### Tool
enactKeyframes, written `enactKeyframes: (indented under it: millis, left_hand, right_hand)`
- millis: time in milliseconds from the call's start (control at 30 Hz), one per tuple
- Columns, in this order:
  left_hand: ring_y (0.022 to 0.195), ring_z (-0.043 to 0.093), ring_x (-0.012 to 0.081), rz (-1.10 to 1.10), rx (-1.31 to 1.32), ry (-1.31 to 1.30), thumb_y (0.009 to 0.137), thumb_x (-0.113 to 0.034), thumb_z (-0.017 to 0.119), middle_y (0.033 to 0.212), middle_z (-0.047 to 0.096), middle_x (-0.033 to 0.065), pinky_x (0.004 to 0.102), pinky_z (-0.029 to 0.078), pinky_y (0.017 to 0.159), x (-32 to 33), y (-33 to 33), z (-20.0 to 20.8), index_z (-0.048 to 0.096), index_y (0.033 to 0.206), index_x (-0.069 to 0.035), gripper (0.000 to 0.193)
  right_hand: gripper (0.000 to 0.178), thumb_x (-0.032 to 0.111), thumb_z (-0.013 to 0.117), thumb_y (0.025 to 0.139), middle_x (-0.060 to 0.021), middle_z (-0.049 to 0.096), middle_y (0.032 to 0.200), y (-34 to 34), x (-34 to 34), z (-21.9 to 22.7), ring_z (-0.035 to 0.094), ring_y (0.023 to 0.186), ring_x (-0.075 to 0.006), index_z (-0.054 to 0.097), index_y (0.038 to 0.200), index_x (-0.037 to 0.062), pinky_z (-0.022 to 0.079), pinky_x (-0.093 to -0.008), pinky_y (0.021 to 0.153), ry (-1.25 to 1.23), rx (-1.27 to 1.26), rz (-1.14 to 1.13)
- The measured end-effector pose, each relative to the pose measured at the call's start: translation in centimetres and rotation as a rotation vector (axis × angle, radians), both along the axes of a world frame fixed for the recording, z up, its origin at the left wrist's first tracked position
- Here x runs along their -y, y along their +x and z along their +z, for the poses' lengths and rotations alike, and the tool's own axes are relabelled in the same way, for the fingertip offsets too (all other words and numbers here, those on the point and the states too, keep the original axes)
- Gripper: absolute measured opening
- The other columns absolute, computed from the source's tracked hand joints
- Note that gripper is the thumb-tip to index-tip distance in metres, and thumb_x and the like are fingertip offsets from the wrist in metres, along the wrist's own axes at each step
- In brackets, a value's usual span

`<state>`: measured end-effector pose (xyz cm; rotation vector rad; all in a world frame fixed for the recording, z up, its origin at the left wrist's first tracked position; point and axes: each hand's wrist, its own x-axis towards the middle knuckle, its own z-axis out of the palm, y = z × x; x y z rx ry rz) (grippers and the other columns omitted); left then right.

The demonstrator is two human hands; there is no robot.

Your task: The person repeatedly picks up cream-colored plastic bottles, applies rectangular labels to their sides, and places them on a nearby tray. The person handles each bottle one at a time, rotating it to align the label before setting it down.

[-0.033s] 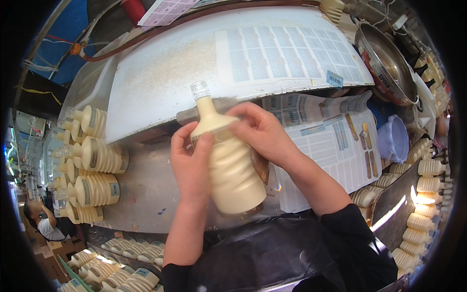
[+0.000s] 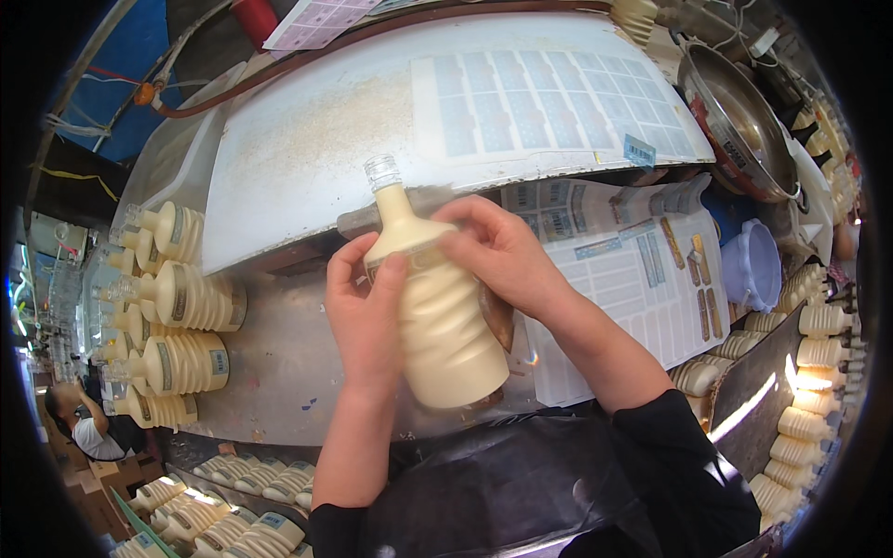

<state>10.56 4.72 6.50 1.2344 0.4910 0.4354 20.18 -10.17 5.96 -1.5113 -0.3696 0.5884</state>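
Observation:
A cream-coloured bottle (image 2: 453,346) with a clear threaded neck and spiral ridges leans in front of me, neck pointing away. My left hand (image 2: 365,302) is closed on its left shoulder, thumb pressed on a narrow greyish band label (image 2: 411,260) round the body. On the right shoulder sits my right hand (image 2: 498,249), fingers bent and pinching at the band's right end. The fingers hide part of the label. Behind the bottle, a greyish roller-like piece (image 2: 358,221) lies at the edge of the white board (image 2: 307,186).
Several finished-looking cream bottles (image 2: 191,296) lie stacked at left. Sticker sheets (image 2: 595,316) with gold and blue strips spread at right, beside a lilac bucket (image 2: 752,267) and metal basin (image 2: 744,121). More bottles (image 2: 802,423) fill racks low on both sides. A person (image 2: 93,432) is far left.

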Motion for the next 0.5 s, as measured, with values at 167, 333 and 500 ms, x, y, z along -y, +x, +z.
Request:
enactKeyframes:
  millis: [167,333,500]
  left_hand:
    - [0.100,0.063,0.0149,-0.007,-0.010,0.003,0.095,-0.011,0.074,0.117,0.061,0.0101,0.0289,0.055,0.085,-0.2,0.0,-0.1,0.054,0.129,0.001,0.042]
    - [0.098,0.064,0.0144,-0.005,-0.022,0.012,0.095,-0.011,0.073,0.116,0.062,0.0098,0.0285,0.055,0.084,-0.4,0.0,-0.4,0.055,0.129,0.001,0.041]
    - [0.096,0.064,0.0137,-0.004,0.012,-0.015,0.095,-0.011,0.074,0.115,0.062,0.0099,0.0277,0.055,0.082,-0.4,-0.1,-0.8,0.056,0.129,0.000,0.040]
  right_hand:
    - [0.024,0.017,0.062,0.101,-0.0007,0.068,0.094,-0.4,-0.2,0.2,0.061,0.085,-0.0056,0.065,0.121,0.0042,0.050,-0.0228,0.076,0.030,-0.002,-0.032]
    - [0.039,0.031,0.046,0.108,0.0007,0.063,0.091,1.4,2.4,1.4,0.053,0.078,-0.0076,0.076,0.113,0.0056,0.044,-0.0222,0.075,-0.082,-0.038,-0.137]
    - [0.023,0.008,0.063,0.098,-0.0059,0.069,0.109,1.1,3.1,3.4,0.065,0.102,-0.0117,0.066,0.119,-0.0008,0.053,-0.0270,0.090,0.216,-0.210,-0.140]
